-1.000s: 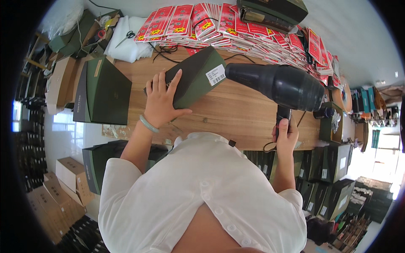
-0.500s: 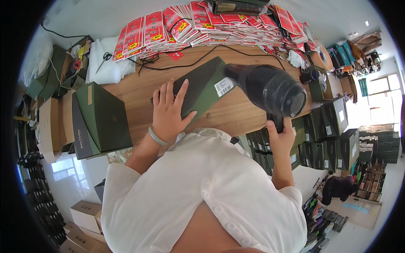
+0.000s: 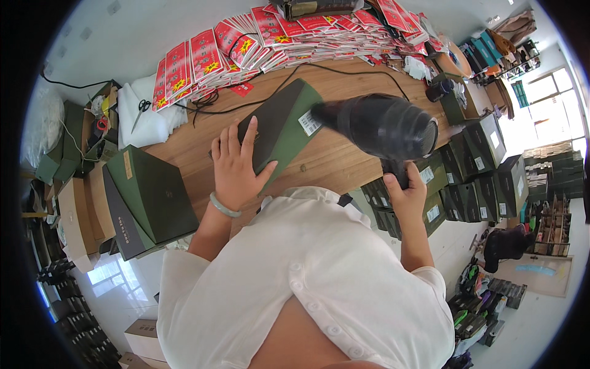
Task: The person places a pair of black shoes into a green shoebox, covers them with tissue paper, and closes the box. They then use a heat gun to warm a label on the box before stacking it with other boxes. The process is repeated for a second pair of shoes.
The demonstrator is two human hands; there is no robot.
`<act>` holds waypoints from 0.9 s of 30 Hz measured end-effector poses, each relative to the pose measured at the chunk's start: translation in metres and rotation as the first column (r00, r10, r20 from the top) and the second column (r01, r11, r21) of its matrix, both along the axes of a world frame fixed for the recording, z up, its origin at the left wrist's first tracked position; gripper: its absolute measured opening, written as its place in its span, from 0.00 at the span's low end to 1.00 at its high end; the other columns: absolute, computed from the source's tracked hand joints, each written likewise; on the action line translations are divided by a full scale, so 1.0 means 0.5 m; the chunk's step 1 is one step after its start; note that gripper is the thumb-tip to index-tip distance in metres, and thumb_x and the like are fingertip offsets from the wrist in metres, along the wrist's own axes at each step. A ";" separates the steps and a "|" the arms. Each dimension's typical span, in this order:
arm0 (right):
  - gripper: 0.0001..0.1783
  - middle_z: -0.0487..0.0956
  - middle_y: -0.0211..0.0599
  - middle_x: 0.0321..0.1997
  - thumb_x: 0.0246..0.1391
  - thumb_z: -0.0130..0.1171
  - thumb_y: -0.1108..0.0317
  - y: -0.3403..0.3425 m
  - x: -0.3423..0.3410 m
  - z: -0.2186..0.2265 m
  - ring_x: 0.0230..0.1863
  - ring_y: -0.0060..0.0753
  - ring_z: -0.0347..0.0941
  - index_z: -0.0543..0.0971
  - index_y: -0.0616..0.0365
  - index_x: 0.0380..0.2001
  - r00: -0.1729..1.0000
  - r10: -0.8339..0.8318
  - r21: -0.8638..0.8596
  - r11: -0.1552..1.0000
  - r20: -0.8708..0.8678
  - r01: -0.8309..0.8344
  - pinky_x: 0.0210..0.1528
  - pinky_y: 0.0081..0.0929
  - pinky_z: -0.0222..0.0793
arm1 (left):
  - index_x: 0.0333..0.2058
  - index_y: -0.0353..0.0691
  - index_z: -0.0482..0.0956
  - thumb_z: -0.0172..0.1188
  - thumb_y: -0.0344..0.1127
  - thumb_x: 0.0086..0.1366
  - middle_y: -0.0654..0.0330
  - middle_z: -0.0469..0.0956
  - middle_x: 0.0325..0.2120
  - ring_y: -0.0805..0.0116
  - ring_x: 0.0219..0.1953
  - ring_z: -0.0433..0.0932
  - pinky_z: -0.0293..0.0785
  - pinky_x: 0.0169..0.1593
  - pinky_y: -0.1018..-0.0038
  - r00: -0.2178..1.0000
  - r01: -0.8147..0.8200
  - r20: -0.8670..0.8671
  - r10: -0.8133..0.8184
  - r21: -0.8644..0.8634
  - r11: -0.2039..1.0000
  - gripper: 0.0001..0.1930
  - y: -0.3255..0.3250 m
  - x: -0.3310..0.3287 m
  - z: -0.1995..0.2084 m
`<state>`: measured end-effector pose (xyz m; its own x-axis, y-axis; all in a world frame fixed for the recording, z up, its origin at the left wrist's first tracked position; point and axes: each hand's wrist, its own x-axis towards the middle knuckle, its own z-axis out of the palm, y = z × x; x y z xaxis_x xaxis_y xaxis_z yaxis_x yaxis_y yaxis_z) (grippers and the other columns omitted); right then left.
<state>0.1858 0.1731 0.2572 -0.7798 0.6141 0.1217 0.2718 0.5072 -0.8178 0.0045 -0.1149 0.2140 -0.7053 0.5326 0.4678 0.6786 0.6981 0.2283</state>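
A dark green shoe box lies slantwise on the wooden table in front of me. On its lighter green end is a white barcode label. My left hand rests on the box's near left part, fingers stretched out and thumb apart along its edge. In my right hand is a black hair dryer, held by its handle with the fingers wrapped round. The dryer's nozzle points left, close to the label; whether it touches cannot be made out.
Red printed packets are heaped along the table's back. A black cord crosses the tabletop. Scissors lie on white sheeting at the left, behind another green box. Stacked shoe boxes stand at the right.
My view has turned slightly, so the scene sits differently in it. The hair dryer has become more level, its nozzle still beside the label. My left hand remains on the box.
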 end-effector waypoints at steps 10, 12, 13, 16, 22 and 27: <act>0.26 0.79 0.31 0.27 0.47 0.71 0.55 0.005 -0.022 0.011 0.28 0.17 0.71 0.76 0.63 0.41 0.994 0.064 0.010 0.998 -0.088 -0.063 0.33 0.17 0.68 | 0.66 0.38 0.54 0.59 0.59 0.55 0.45 0.62 0.59 0.45 0.58 0.62 0.54 0.60 0.53 0.999 -0.033 0.000 0.033 -0.032 0.999 0.46 -0.006 -0.009 0.003; 0.24 0.80 0.30 0.30 0.46 0.72 0.59 0.007 -0.024 0.014 0.30 0.18 0.72 0.76 0.63 0.42 0.984 0.088 0.054 0.995 -0.156 -0.081 0.35 0.18 0.69 | 0.66 0.38 0.54 0.59 0.58 0.55 0.45 0.62 0.59 0.45 0.58 0.62 0.54 0.60 0.53 0.999 -0.034 0.013 0.034 -0.023 0.999 0.46 -0.007 -0.015 0.002; 0.25 0.80 0.30 0.30 0.46 0.72 0.60 0.021 -0.016 0.005 0.31 0.18 0.72 0.76 0.63 0.42 0.992 0.085 -0.027 0.996 -0.092 -0.087 0.35 0.18 0.69 | 0.66 0.37 0.54 0.59 0.58 0.56 0.45 0.62 0.59 0.45 0.58 0.62 0.54 0.60 0.53 0.999 -0.033 0.020 0.034 -0.018 0.999 0.46 -0.006 -0.018 0.002; 0.26 0.80 0.31 0.31 0.45 0.73 0.60 0.052 -0.001 -0.016 0.31 0.18 0.72 0.76 0.64 0.43 0.995 0.103 -0.109 0.989 -0.019 -0.104 0.36 0.18 0.69 | 0.66 0.40 0.55 0.63 0.54 0.52 0.44 0.63 0.57 0.45 0.55 0.63 0.55 0.59 0.53 0.999 -0.029 -0.027 0.029 0.033 0.999 0.47 0.002 -0.019 -0.004; 0.27 0.80 0.31 0.32 0.45 0.73 0.58 0.067 0.006 -0.032 0.32 0.17 0.70 0.76 0.64 0.44 0.988 0.139 -0.169 0.974 -0.064 -0.148 0.38 0.18 0.68 | 0.66 0.39 0.54 0.64 0.52 0.52 0.46 0.64 0.56 0.46 0.56 0.63 0.56 0.59 0.54 0.999 -0.044 -0.029 0.044 0.031 0.999 0.47 0.006 -0.024 -0.006; 0.27 0.80 0.33 0.34 0.46 0.73 0.60 0.085 0.014 -0.029 0.34 0.18 0.70 0.76 0.64 0.45 0.987 0.160 -0.250 0.957 0.029 -0.148 0.39 0.18 0.69 | 0.65 0.35 0.54 0.61 0.53 0.57 0.48 0.68 0.53 0.48 0.54 0.66 0.57 0.58 0.55 0.996 -0.083 -0.037 0.086 0.065 0.994 0.44 0.007 -0.029 -0.006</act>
<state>0.1928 0.2156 0.2425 -0.8684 0.4924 -0.0588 0.2491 0.3305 -0.9104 -0.0098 -0.1112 0.2110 -0.7265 0.4404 0.5275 0.6274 0.7383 0.2475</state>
